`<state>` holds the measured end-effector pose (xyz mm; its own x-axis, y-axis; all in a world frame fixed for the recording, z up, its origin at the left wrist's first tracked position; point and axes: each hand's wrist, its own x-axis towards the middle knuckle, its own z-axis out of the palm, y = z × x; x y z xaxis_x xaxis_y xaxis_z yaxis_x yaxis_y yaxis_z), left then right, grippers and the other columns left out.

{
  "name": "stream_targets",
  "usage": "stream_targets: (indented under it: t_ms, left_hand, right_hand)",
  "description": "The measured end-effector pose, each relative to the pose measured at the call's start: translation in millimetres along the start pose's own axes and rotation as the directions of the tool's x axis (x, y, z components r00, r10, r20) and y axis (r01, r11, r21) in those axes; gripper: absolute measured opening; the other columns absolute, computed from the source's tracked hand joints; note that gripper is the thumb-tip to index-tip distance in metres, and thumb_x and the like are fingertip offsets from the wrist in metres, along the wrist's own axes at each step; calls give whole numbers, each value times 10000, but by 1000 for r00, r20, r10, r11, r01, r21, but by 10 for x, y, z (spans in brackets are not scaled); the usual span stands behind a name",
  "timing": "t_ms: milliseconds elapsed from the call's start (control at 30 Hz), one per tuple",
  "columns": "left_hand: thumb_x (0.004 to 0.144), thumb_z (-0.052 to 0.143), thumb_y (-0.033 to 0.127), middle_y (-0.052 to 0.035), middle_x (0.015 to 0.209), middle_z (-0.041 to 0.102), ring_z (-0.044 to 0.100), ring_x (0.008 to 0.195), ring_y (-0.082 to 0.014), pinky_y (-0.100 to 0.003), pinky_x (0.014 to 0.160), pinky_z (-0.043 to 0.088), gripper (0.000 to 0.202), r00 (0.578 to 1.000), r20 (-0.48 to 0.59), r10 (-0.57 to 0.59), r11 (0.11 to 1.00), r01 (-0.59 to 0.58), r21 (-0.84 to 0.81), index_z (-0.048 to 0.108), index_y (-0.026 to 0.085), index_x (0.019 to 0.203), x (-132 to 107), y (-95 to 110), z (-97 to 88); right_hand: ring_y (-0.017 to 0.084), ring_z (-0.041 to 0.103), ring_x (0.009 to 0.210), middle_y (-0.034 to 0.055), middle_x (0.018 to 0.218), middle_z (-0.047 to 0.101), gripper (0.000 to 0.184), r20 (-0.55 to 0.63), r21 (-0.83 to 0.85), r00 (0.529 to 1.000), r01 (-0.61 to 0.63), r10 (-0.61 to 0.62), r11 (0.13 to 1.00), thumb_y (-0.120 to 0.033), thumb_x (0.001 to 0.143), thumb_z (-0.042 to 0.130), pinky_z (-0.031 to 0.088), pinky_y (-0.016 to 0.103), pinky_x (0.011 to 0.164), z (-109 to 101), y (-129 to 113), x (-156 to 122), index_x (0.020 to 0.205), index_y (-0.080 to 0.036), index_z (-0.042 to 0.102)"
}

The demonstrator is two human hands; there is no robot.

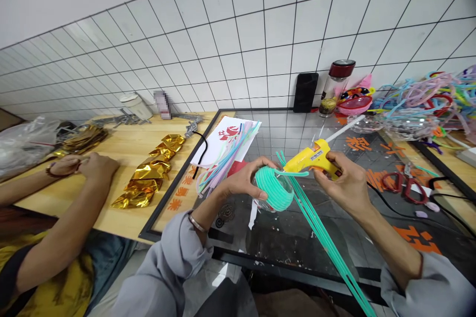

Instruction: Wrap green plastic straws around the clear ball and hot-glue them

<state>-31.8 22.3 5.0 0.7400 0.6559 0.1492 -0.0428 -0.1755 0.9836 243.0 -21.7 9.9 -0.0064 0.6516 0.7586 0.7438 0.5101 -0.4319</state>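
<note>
Orange Chinese characters (357, 143) mark the dark tabletop (297, 240), while the label (318, 154) on the single yellow glue gun (303, 158) is too small for me to read. The gun points left and down at one green-wrapped ball (274, 192), its long axis rising rightward along one white glue stick (345, 128). Over the tabletop, the left hand (245, 179) curls thumb and fingers around the ball; the right hand's (348, 178) fingers wrap the gun's handle

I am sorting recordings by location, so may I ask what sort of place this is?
Probably a craft workshop: a yellow glue gun, a bundle of colourful pipe cleaners and red-handled scissors suggest it.
</note>
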Motion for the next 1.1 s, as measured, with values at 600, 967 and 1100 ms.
stream_targets:
  t_ms: [600,967,1100]
  left_hand:
    - [487,925,401,-103,1313,588,559,1210,-324,-420,989,430,756,1000,-15,-22,1000,22,-9,580,216,1134,-19,-23,6]
    - [515,919,369,-112,1293,591,556,1216,-326,-441,994,425,734,1000,12,-5,1000,5,-3,564,218,1139,0,-35,1]
    - [509,919,398,-102,1264,598,570,1190,-320,-439,995,429,748,1000,-7,-13,1000,13,11,574,220,1149,-8,-36,11]
  right_hand:
    - [166,612,578,23,748,690,145,-9,30,999,-45,46,999,-314,793,654,488,280,538,1,-45,-7,886,-216,600]
    - [161,610,573,7,725,673,153,9,55,999,-44,44,998,-306,772,662,493,272,533,-9,-3,0,884,-216,609]
    - [151,596,553,2,722,670,138,15,55,999,-42,42,998,-295,773,661,481,263,513,-28,-25,19,875,-216,611]
